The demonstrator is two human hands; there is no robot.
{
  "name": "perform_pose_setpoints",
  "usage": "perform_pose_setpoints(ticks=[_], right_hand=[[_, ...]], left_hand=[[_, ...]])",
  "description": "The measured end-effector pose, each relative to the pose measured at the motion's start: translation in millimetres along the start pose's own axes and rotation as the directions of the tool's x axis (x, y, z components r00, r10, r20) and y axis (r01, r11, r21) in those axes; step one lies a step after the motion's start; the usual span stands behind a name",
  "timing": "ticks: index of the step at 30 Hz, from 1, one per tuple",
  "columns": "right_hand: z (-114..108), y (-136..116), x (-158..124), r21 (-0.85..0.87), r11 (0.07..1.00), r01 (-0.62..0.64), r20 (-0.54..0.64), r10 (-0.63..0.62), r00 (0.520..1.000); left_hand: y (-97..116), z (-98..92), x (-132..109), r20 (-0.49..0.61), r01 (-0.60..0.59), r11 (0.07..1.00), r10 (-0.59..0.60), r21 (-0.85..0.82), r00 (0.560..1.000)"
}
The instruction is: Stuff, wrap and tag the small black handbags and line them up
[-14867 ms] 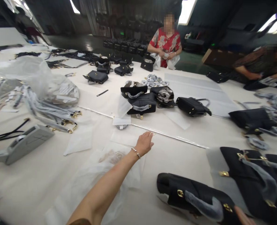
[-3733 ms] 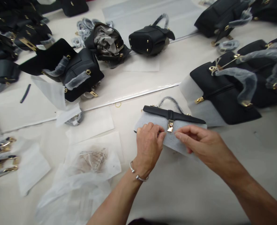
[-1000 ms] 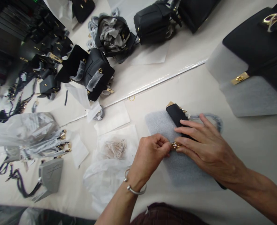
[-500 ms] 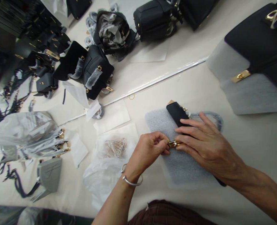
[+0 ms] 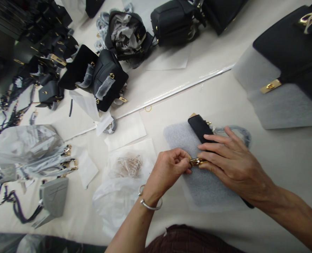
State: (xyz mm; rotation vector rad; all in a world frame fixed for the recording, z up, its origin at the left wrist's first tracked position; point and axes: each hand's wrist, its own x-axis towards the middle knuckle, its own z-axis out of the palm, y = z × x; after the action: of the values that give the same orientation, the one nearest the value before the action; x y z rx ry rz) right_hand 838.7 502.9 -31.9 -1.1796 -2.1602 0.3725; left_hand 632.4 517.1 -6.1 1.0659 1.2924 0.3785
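Observation:
A black handbag lies on the table in front of me, a sheet of grey foam wrap over much of it. The gold clasp on the bag sits between my two hands. At its left end, my left hand is closed in a pinch, fingertips on the metal. My right hand lies stretched over the bag's black edge, fingers spread, its thumb beside the clasp's right end. A plastic-wrapped strap curves out behind the right hand. The bag's middle is hidden under that hand.
To the right lies a larger black bag with grey wrap and a gold clasp. Several black bags stand across the far side. Left of my hands are a clear plastic bag, wrapped straps and a grey panel-like piece.
Hardly anything differs. Both hands keep their places at the clasp, the right one a touch further right; the view has shifted very slightly.

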Motion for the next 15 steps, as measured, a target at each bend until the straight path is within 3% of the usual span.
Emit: perform_pose_setpoints(ticks=[8, 15], right_hand=[[1.1, 1.8, -1.8, 0.002, 1.000, 0.017, -0.015, -0.017, 1.000], [2.3, 5.6, -4.9, 0.002, 1.000, 0.026, -0.028, -0.026, 0.999]], left_hand=[[1.2, 0.7, 0.5, -0.019, -0.016, 0.995, 0.018, 0.098, 1.000], [1.2, 1.0, 2.1, 0.016, -0.017, 0.997, 0.016, 0.070, 1.000]])
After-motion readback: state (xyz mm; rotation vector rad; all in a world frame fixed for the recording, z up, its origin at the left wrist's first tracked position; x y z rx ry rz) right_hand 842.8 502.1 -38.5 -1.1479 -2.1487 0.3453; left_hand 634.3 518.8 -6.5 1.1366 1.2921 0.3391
